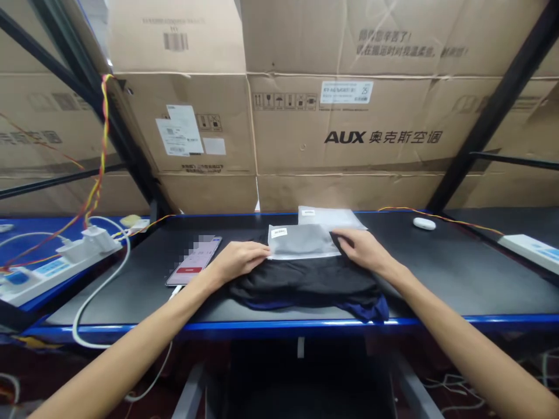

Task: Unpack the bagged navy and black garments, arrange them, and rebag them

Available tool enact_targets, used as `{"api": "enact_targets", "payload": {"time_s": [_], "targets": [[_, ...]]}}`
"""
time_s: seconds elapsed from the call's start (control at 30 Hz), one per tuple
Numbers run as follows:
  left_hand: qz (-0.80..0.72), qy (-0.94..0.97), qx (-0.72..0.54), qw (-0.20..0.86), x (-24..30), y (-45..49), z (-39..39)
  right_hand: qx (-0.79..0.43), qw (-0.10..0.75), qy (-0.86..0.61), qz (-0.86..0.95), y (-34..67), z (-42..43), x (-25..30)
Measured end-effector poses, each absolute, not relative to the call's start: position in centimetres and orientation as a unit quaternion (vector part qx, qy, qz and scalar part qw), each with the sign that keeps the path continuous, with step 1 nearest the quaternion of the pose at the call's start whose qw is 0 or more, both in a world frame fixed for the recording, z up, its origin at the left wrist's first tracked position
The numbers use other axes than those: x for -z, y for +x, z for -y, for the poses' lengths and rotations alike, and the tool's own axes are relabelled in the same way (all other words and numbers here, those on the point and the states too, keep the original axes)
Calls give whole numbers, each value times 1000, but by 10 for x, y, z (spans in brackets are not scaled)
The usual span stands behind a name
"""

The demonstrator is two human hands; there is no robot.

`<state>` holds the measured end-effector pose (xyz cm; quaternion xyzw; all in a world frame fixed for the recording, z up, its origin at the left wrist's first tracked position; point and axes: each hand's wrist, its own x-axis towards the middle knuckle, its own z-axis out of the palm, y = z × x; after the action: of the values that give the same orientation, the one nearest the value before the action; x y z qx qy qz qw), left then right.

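Note:
A frosted plastic bag [301, 240] with a white barcode sticker and something dark inside lies on top of a bunched black garment [301, 282] with dark blue edges. My left hand [244, 258] is closed, its fingertips pinching the bag's lower left edge. At the bag's right side, my right hand [360, 249] has its fingers curled onto a bit of black cloth; whether they also grip the bag's edge is hard to see. Just behind lies a second frosted bag [332, 217], also with a label, partly covered by the first.
A phone [194, 262] with a white charging cable [124, 273] lies left of my hand. Power strips stand at the left [56, 267] and right [533, 253]. A small white case [424, 224] sits at the right rear. Cardboard [349, 157] walls the table's back; the blue front edge [279, 327] is near.

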<state>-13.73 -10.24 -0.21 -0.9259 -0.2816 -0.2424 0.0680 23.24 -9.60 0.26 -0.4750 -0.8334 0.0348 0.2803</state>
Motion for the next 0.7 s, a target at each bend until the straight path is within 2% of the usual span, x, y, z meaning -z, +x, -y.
{"api": "enact_targets", "payload": {"time_s": [0.07, 0.13, 0.3, 0.7], "targets": [[281, -925, 245, 71, 2, -136, 104, -28, 295, -448, 844, 217, 105, -9], [279, -926, 244, 70, 3, -135, 104, -18, 274, -403, 873, 195, 117, -15], [286, -924, 246, 70, 4, -133, 105, 103, 147, -308, 934, 133, 133, -23], [264, -924, 260, 89, 7, -134, 104, 203, 99, -288, 930, 93, 129, -9]]}}
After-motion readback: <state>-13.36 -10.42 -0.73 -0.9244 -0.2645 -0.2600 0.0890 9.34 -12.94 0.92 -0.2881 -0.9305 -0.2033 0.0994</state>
